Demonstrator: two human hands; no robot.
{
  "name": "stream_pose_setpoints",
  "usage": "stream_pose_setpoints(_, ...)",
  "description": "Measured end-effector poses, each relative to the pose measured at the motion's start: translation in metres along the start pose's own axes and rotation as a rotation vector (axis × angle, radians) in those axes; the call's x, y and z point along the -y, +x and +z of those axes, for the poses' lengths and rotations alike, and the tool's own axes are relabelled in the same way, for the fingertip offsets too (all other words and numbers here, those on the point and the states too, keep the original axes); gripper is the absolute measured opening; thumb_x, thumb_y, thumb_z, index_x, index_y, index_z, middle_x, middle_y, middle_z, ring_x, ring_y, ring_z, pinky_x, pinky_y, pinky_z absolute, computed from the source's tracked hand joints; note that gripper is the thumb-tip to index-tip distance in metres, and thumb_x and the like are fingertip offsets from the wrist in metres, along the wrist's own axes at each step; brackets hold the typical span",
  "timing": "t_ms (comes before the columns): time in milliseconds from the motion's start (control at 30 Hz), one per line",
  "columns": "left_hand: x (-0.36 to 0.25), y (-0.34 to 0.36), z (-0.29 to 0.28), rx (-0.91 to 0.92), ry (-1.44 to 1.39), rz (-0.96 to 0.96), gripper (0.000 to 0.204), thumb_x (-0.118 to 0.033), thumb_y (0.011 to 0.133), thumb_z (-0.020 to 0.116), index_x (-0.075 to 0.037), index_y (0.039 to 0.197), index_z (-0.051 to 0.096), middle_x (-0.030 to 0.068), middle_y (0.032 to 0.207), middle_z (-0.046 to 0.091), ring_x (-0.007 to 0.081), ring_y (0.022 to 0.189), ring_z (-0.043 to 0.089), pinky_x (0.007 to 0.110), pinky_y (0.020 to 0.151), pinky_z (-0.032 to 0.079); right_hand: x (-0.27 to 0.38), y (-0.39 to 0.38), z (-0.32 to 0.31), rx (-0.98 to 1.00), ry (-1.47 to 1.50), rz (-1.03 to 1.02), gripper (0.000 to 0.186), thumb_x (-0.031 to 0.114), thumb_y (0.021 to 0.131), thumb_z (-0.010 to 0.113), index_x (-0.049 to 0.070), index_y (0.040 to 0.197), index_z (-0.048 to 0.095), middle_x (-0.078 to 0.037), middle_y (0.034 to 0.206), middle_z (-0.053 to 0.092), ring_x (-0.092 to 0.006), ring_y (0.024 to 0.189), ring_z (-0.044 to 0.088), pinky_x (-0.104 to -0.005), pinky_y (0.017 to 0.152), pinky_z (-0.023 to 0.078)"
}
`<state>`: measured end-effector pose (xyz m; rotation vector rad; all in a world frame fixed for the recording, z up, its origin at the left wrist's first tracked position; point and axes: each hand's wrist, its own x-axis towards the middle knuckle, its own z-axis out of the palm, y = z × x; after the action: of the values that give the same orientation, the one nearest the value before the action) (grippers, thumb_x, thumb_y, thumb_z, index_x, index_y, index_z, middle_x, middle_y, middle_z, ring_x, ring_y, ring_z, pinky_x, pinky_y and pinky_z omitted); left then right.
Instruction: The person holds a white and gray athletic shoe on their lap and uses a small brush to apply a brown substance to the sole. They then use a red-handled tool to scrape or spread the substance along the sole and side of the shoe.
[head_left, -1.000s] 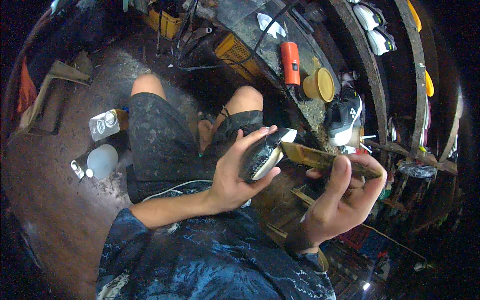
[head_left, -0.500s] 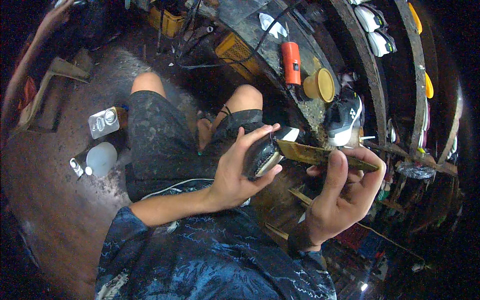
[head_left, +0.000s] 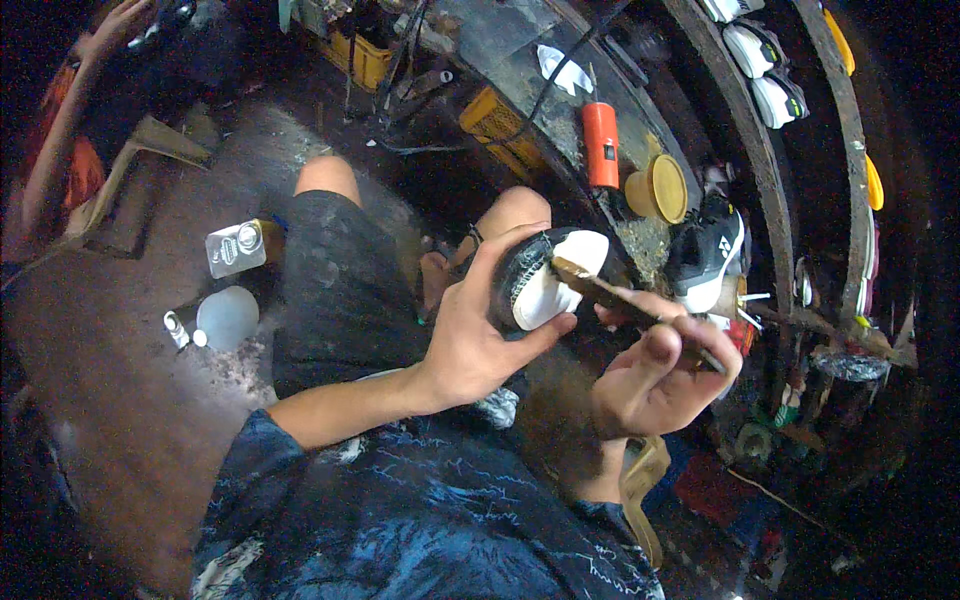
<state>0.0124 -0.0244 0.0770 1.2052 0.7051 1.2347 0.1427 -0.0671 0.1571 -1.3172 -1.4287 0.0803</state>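
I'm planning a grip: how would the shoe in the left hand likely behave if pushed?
The shoe is probably light, since the left hand alone holds it up. Its white sole looks broad and flat, so likely fairly stiff. The rounded black upper might let it roll slightly.

Tub (head_left: 657,188) apparently on bench (head_left: 505,38).

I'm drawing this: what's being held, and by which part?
Left grip: a shoe, around its black side. Right grip: a thin brown strip, by its end away from the shoe.
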Motion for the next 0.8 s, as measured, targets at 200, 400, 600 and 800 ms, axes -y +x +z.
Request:
stream_pose_setpoints(200, 0.001, 0.003, -0.003, -0.003, 0.081, -0.056, 0.082, -0.016, 0.087, 0.094, -0.001, 0.153, 0.048, 0.0191, 0.139, 0.070, 0.0269, 0.131, 0.068, 0.041, 0.113, 0.052, -0.011, 0.002, 0.005, 0.023, -0.035, -0.092, 0.031, 0.023, 0.115, 0.060, 0.003, 0.126, 0.039, -0.027, 0.085, 0.075, -0.0314, 0.074, 0.077, -0.0355, 0.071, 0.062)
stream_pose_setpoints(400, 0.004, 0.005, -0.009, 0.026, -0.036, -0.114, 0.085, -0.016, 0.088, 0.094, -0.001, 0.156, 0.045, 0.0162, 0.143, 0.065, 0.0239, 0.134, 0.062, 0.041, 0.115, 0.049, -0.017, -0.001, 0.004, 0.119, 0.138, -0.174, 0.040, -0.008, 0.099, 0.071, 0.002, 0.128, 0.045, -0.022, 0.097, 0.076, -0.0298, 0.088, 0.078, -0.0429, 0.079, 0.063)
stream_pose_setpoints(600, 0.003, 0.003, -0.014, 0.004, -0.068, -0.217, 0.083, -0.013, 0.088, 0.093, 0.001, 0.154, 0.044, 0.0151, 0.141, 0.063, 0.0227, 0.133, 0.061, 0.040, 0.115, 0.049, -0.042, -0.004, 0.013, -0.167, 0.234, 0.092, 0.025, 0.002, 0.111, 0.059, 0.000, 0.129, 0.042, -0.025, 0.101, 0.075, -0.0270, 0.089, 0.076, -0.0363, 0.081, 0.062)
stream_pose_setpoints(800, 0.006, 0.004, -0.020, 0.024, -0.030, -0.298, 0.085, -0.016, 0.086, 0.095, 0.003, 0.153, 0.045, 0.0148, 0.141, 0.062, 0.0223, 0.132, 0.062, 0.040, 0.115, 0.049, -0.036, -0.014, 0.024, -0.252, 0.211, 0.211, 0.029, 0.000, 0.109, 0.062, -0.002, 0.130, 0.043, -0.020, 0.107, 0.068, -0.0269, 0.088, 0.076, -0.0362, 0.081, 0.064)
